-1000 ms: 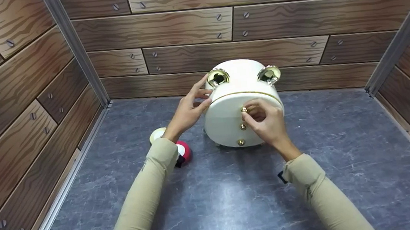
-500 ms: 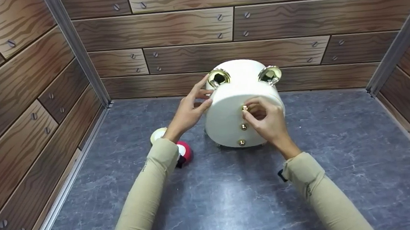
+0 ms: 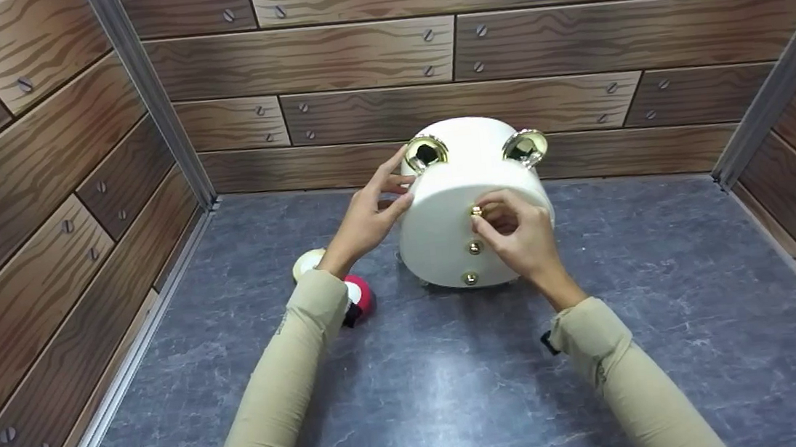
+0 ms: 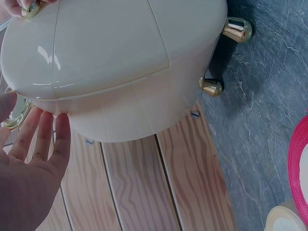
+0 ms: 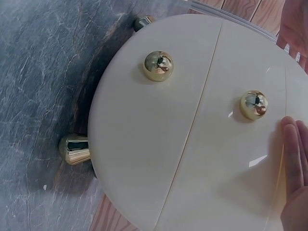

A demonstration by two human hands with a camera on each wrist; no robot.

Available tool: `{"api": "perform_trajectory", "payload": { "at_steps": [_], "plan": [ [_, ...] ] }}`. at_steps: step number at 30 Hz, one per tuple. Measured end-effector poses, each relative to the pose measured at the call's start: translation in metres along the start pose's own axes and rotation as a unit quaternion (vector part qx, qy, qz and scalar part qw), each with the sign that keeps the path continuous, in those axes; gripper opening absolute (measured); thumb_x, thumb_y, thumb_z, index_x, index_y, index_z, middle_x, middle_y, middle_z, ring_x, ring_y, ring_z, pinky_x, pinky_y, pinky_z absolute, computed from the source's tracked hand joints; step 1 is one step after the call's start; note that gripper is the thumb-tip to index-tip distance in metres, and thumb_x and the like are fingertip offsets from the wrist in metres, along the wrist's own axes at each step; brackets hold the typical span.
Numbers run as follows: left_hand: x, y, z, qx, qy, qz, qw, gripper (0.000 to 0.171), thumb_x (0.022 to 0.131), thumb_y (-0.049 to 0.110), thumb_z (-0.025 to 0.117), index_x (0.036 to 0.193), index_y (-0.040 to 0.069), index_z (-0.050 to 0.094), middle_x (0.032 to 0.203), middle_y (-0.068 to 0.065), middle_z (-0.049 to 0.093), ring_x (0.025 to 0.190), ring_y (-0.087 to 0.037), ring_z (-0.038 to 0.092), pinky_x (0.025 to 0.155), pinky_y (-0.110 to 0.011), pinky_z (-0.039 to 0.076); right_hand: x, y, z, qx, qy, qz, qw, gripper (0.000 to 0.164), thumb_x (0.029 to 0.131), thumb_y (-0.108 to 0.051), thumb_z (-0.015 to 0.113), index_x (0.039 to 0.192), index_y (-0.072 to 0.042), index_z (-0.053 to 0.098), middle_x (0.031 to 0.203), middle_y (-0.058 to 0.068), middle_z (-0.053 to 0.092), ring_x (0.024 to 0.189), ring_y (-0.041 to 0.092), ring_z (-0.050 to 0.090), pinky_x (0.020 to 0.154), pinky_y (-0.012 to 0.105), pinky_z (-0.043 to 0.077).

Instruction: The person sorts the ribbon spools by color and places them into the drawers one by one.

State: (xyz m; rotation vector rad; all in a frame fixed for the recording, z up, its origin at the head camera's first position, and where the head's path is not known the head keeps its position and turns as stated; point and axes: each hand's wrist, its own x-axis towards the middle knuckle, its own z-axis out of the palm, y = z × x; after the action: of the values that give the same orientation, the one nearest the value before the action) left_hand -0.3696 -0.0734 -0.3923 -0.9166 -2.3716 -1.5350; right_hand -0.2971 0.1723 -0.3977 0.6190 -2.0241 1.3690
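A rounded white cabinet [image 3: 436,238] with gold ears [image 3: 524,147] on top stands near the back wall. Its front has drawer seams and round gold knobs [image 3: 474,247] in a column. My right hand [image 3: 522,237] pinches the top knob [image 3: 476,211] between thumb and fingers. In the right wrist view the lower knobs [image 5: 159,66] show, and the right fingers [image 5: 292,149] hide the top one. My left hand [image 3: 365,219] rests its fingers against the cabinet's left side, below the left ear [image 3: 425,152]. Its fingers [image 4: 60,139] look nearly straight in the left wrist view.
Beside my left wrist, partly hidden by it, lie a pink-red ribbon roll [image 3: 361,293] and a cream roll [image 3: 305,261]. The dark marbled floor [image 3: 422,396] is bounded by wood-patterned walls [image 3: 367,55]. Gold feet [image 4: 210,86] hold the cabinet up.
The top knob has moved slightly inward with my right hand on it. A gold line along the front's upper edge no longer shows. My left hand has stayed in place.
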Motion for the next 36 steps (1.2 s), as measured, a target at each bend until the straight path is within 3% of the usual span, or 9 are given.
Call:
{"api": "perform_trajectory", "payload": {
  "at_steps": [9, 21, 27, 36],
  "plan": [
    [0.000, -0.003, 0.001, -0.003, 0.001, -0.004, 1.0000, 0.069, 0.105, 0.027, 0.063, 0.165, 0.030, 0.029, 0.141, -0.006, 0.065, 0.121, -0.020, 0.064, 0.103, -0.040, 0.056, -0.010, -0.004, -0.006, 0.002, -0.015, 0.017, 1.000, 0.022, 0.085, 0.014, 0.074, 0.106, 0.013, 0.068, 0.083, 0.024, 0.075, 0.071, 0.021, 0.074, 0.066, 0.018, 0.061],
    [0.000, -0.003, 0.000, -0.004, 0.007, 0.002, 1.0000, 0.073, 0.103, 0.029, 0.067, 0.165, 0.026, 0.030, 0.138, -0.008, 0.067, 0.119, -0.021, 0.066, 0.100, -0.040, 0.058, -0.031, 0.044, -0.014, -0.038, -0.048, 0.041, 0.997, 0.018, 0.085, 0.003, 0.082, 0.101, 0.000, 0.074, 0.087, 0.013, 0.079, 0.073, 0.021, 0.075, 0.066, 0.014, 0.059],
    [0.000, -0.002, 0.000, -0.003, 0.005, -0.002, 1.0000, 0.073, 0.102, 0.030, 0.067, 0.165, 0.028, 0.030, 0.139, -0.007, 0.066, 0.120, -0.021, 0.065, 0.100, -0.040, 0.057, -0.036, 0.052, -0.012, -0.052, -0.088, 0.041, 0.994, 0.015, 0.088, -0.002, 0.080, 0.103, 0.000, 0.074, 0.089, 0.010, 0.079, 0.074, 0.022, 0.075, 0.065, 0.016, 0.059],
    [0.001, 0.000, 0.001, -0.003, 0.004, -0.004, 1.0000, 0.073, 0.103, 0.028, 0.067, 0.165, 0.031, 0.029, 0.139, -0.006, 0.066, 0.121, -0.020, 0.064, 0.102, -0.039, 0.056, -0.035, 0.057, -0.004, -0.095, -0.105, 0.027, 0.990, 0.011, 0.089, -0.006, 0.079, 0.098, -0.002, 0.074, 0.084, 0.008, 0.078, 0.069, 0.020, 0.074, 0.063, 0.029, 0.062]
  ]
}}
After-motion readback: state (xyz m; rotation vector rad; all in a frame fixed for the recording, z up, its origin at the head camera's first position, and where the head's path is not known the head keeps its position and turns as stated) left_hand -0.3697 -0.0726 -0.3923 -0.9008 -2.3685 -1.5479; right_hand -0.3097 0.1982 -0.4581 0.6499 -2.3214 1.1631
